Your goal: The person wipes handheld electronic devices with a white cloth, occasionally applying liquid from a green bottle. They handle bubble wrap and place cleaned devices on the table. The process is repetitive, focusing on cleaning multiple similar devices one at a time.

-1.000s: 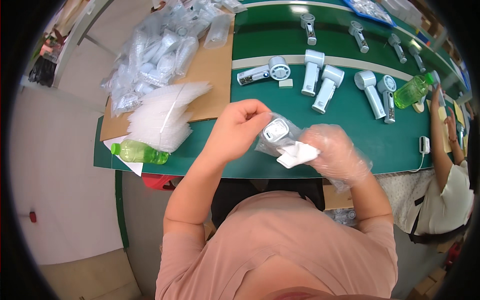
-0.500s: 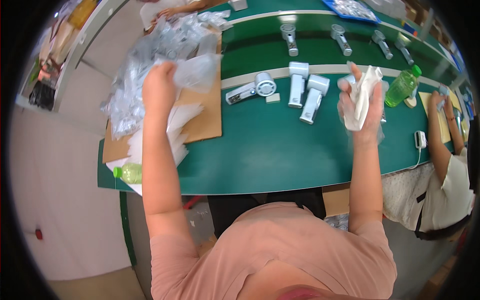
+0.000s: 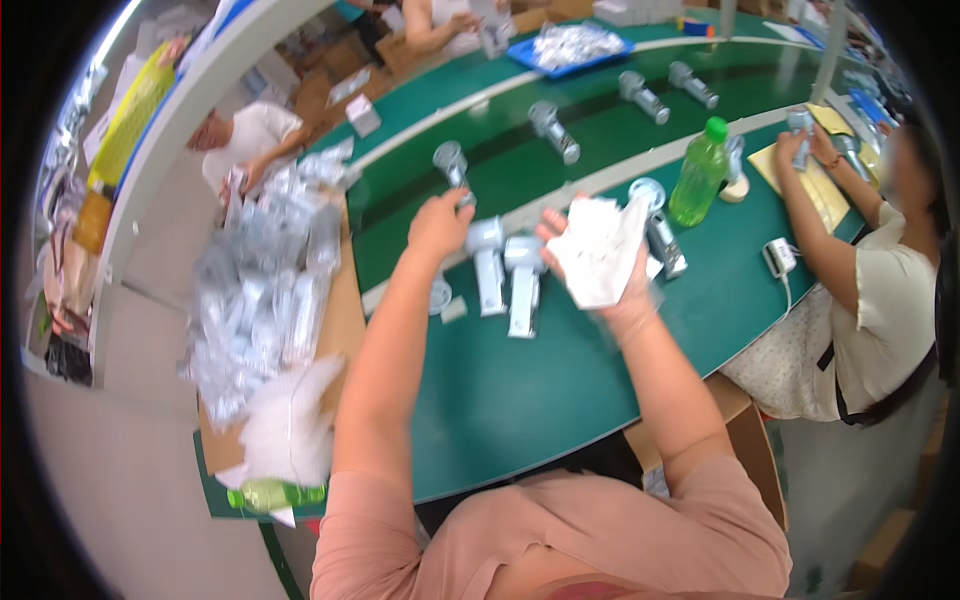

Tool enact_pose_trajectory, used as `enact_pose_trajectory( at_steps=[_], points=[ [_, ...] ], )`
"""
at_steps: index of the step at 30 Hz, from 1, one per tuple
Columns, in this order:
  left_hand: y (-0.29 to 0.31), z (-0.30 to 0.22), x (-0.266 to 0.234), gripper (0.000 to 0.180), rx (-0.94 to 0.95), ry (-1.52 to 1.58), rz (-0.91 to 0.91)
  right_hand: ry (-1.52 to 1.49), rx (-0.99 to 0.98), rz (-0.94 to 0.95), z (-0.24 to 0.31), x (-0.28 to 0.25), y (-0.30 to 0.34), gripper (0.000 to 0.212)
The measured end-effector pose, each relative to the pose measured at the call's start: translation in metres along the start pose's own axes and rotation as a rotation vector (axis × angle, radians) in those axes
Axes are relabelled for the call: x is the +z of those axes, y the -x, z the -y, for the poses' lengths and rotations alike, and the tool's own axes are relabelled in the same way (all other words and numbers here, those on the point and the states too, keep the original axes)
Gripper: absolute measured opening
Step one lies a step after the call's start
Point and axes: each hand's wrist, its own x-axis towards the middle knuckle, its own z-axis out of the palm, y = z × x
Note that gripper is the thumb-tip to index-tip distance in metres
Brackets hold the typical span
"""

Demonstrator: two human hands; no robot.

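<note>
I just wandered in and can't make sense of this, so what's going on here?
Someone is working at a green table. Their left hand is at the handle end of a grey handheld fan; whether its grip is closed is unclear. Their right hand has a white cloth lying across it. Two similar fans lie between the hands, and clear plastic packaging is heaped to the left.

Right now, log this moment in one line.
left hand: at handle of grey fan; right hand: white cloth across palm; nearby: upright green bottle
</note>
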Motion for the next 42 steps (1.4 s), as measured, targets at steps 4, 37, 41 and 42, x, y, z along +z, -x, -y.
enact_pose_trajectory(
  at_steps=[4,37,41,42],
  points=[
    [-0.068,0.076,0.051,0.049,-0.075,0.003,0.144,-0.031,0.097,-0.009,-0.025,0.004,-0.009,0.074],
    [0.143,-0.018,-0.033,0.029,-0.351,0.911,-0.176,0.037,-0.037,-0.07,-0.026,-0.003,0.14,0.073],
    [0.225,-0.084,-0.051,0.037,-0.106,0.959,-0.154,0.238,-0.306,-0.208,-0.014,-0.004,0.148,0.072],
    [0.245,-0.099,-0.056,0.038,-0.094,0.955,-0.046,0.371,-0.392,-0.21,-0.016,-0.008,0.144,0.071]
  ],
)
